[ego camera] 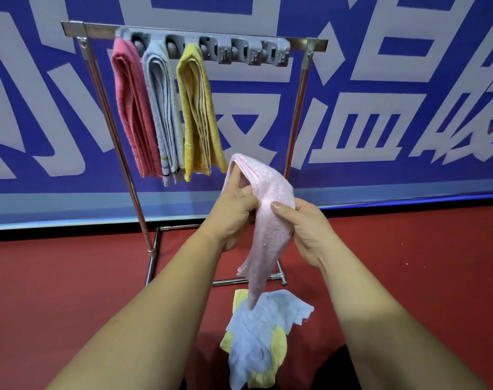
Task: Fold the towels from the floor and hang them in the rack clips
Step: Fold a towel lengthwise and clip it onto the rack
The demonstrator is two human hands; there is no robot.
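A blue banner (380,80) backs the rack (301,108) on red floor (70,277). 3 folded towels hang clipped; about 3 clips look free. Both hands, left (234,212) and right (310,229), grip a pink towel (270,220) mid-fold. More towels (256,339) wait below.

We see through one wide-angle camera worn on the person's head, facing forward and tilted down. It looks across the red floor (70,263) at the nearby rack (296,114), left of centre, with the blue banner (380,80) far behind.
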